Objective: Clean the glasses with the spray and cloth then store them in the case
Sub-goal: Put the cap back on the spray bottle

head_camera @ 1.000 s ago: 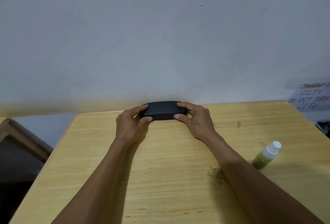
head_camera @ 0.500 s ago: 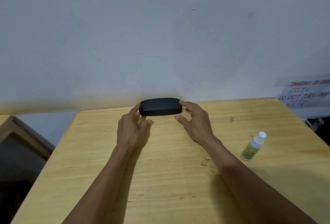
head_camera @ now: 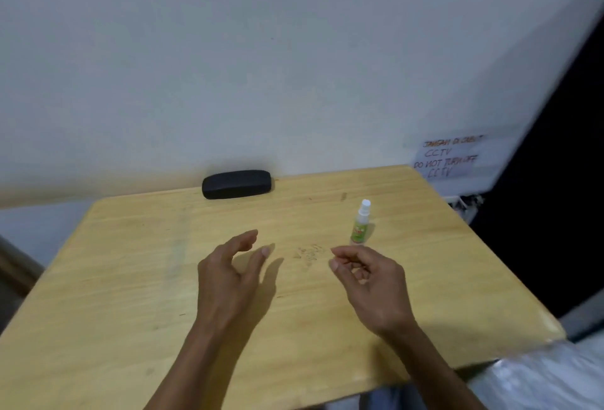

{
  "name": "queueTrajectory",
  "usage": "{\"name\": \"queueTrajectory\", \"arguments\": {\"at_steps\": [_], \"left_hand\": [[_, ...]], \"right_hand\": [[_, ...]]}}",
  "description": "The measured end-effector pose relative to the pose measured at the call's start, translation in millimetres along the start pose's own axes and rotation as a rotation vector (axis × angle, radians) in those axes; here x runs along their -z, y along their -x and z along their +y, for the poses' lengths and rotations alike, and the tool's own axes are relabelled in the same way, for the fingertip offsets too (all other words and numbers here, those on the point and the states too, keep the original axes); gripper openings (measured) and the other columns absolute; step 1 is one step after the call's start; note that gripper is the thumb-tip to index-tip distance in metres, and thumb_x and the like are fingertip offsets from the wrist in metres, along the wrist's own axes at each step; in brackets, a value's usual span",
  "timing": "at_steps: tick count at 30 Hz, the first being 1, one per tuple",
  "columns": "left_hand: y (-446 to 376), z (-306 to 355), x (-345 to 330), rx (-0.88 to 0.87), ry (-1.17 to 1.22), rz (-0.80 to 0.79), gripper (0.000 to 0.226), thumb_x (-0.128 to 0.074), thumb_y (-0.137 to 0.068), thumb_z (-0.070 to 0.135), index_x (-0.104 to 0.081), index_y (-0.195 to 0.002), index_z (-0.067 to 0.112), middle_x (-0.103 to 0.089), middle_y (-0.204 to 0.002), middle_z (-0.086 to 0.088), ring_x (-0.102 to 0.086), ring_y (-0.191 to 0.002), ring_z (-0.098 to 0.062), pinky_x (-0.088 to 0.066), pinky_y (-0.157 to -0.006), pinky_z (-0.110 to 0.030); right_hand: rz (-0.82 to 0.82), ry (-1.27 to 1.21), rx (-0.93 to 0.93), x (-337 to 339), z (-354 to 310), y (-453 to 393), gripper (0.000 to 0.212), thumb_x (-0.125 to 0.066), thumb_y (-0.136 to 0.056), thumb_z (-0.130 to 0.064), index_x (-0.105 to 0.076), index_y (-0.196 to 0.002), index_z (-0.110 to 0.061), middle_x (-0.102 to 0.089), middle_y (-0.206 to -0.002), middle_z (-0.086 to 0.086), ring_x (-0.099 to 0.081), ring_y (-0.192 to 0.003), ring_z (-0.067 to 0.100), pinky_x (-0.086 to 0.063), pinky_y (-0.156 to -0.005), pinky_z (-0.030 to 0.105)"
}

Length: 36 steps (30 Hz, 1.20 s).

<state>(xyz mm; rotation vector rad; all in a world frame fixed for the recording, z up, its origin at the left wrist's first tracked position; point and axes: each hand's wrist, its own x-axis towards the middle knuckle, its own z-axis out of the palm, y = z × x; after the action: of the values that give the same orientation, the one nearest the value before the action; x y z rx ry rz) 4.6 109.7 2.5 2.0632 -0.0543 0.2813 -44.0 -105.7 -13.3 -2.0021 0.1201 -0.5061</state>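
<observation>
While both hands hang empty over the middle of the table [head_camera: 98,279], the case [head_camera: 236,184] sits shut at the far edge, against the wall [head_camera: 261,50]. From the hands that's roughly 12 o'clock, a shade toward 11, and well apart from either hand.

Long axis of the case runs 9-to-3, right end tipped slightly away. Broadside to the person.

Left hand [head_camera: 228,274]: fingers spread fairly wide, thumb out, holding nothing. It sits almost straight below the case, so it's the nearer hand for it. Right hand [head_camera: 367,279]: fingers loosely curled in, narrow, also holding nothing.

Spray bottle [head_camera: 359,225] stands upright just beyond the right hand, at about its 12 o'clock, near but not touching. Right hand clearly nearer to it; left would have to cross over.

No glasses and no cloth visible on the table. Can't tell whether they're inside the case; the lid is down and nothing shows.

My read: any next move on the case is a straight forward reach, and with the axis crosswise, a two-handed end grip fits. Spray is a short right-hand pick. Paper notice [head_camera: 447,158] on the wall at 2 o'clock is irrelevant.
</observation>
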Motion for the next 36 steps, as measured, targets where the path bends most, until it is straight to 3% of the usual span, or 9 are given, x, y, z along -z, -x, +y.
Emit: {"name": "queueTrajectory", "arguments": {"at_steps": [5,8,10,13,16,22,26,30,36], "left_hand": [[18.8,23.7,-54.5,-0.06,0.066,-0.071,0.038,-0.077,-0.082,0.036,-0.072,-0.118,0.025,-0.074,-0.111,0.006,-0.063,-0.1,0.003,-0.048,-0.09,-0.022],[17.0,39.2,-88.4,-0.062,0.107,-0.076,0.041,-0.078,-0.081,0.034,-0.07,-0.121,0.024,-0.073,-0.114,0.005,-0.064,-0.106,-0.006,-0.045,-0.089,-0.016],[14.8,48.3,-107.9,-0.056,0.133,-0.071,0.045,-0.078,-0.081,0.033,-0.068,-0.124,0.025,-0.071,-0.119,0.005,-0.063,-0.11,-0.007,-0.047,-0.093,-0.021],[12.1,56.4,-130.8,-0.024,0.2,-0.06,0.047,-0.079,-0.079,0.036,-0.067,-0.125,0.034,-0.068,-0.123,0.009,-0.059,-0.115,-0.003,-0.047,-0.098,-0.026],[10.2,61.0,-147.6,0.005,0.251,-0.036,0.046,-0.079,-0.079,0.035,-0.067,-0.123,0.039,-0.068,-0.118,0.015,-0.058,-0.112,0.004,-0.042,-0.092,-0.015],[8.2,68.0,-164.5,0.012,0.33,0.025,0.038,-0.076,-0.081,0.034,-0.069,-0.118,0.036,-0.073,-0.106,0.017,-0.066,-0.103,-0.001,-0.055,-0.091,-0.036],[7.5,67.6,-166.4,-0.005,0.353,0.054,0.028,-0.073,-0.084,0.034,-0.07,-0.111,0.04,-0.075,-0.097,0.014,-0.072,-0.09,-0.01,-0.059,-0.08,-0.045],[10.0,70.2,-161.9,-0.008,0.363,0.074,0.029,-0.074,-0.083,0.022,-0.073,-0.109,0.035,-0.076,-0.093,0.017,-0.071,-0.089,-0.003,-0.058,-0.08,-0.038],[9.5,74.6,-149.0,0.026,0.439,0.058,0.028,-0.075,-0.082,0.018,-0.075,-0.106,0.034,-0.076,-0.087,0.012,-0.07,-0.081,0.002,-0.049,-0.068,-0.015]], "right_hand": [[0.239,0.158,-0.068,57.8,40.4,-2.8,0.015,-0.079,-0.084,-0.017,-0.077,-0.098,-0.022,-0.072,-0.084,-0.004,-0.065,-0.075,0.011,-0.057,-0.072,0.035],[0.157,0.208,-0.109,68.5,49.3,-9.8,0.028,-0.081,-0.082,-0.027,-0.074,-0.109,-0.022,-0.071,-0.095,-0.004,-0.065,-0.083,0.01,-0.054,-0.076,0.03],[0.099,0.243,-0.111,66.8,50.3,-11.8,0.034,-0.08,-0.082,-0.034,-0.073,-0.114,-0.029,-0.069,-0.101,-0.011,-0.061,-0.084,0.005,-0.054,-0.079,0.031],[0.086,0.278,-0.086,60.8,53.0,-14.2,0.03,-0.079,-0.083,-0.036,-0.074,-0.112,-0.032,-0.069,-0.1,-0.017,-0.061,-0.086,0.009,-0.054,-0.081,0.036],[0.1,0.346,-0.057,56.3,57.5,-15.5,0.023,-0.078,-0.083,-0.038,-0.077,-0.106,-0.034,-0.075,-0.103,-0.016,-0.062,-0.095,0.013,-0.054,-0.082,0.037],[0.139,0.406,-0.06,55.6,55.1,-16.7,0.024,-0.08,-0.08,-0.038,-0.078,-0.103,-0.031,-0.073,-0.092,-0.004,-0.067,-0.09,0.019,-0.056,-0.077,0.036],[0.104,0.452,-0.079,54.3,57.1,-16.8,0.018,-0.078,-0.081,-0.043,-0.075,-0.097,-0.035,-0.058,-0.082,-0.01,-0.065,-0.086,0.016,-0.053,-0.071,0.032],[0.08,0.444,-0.096,53.3,58.5,-17.6,0.027,-0.076,-0.08,-0.048,-0.069,-0.105,-0.04,-0.064,-0.093,-0.008,-0.063,-0.091,0.015,-0.053,-0.076,0.034],[-0.006,0.473,-0.047,46.0,54.7,-22.3,0.048,-0.074,-0.081,-0.052,-0.065,-0.126,-0.037,-0.071,-0.117,-0.015,-0.059,-0.108,0.016,-0.049,-0.089,0.039]]}}
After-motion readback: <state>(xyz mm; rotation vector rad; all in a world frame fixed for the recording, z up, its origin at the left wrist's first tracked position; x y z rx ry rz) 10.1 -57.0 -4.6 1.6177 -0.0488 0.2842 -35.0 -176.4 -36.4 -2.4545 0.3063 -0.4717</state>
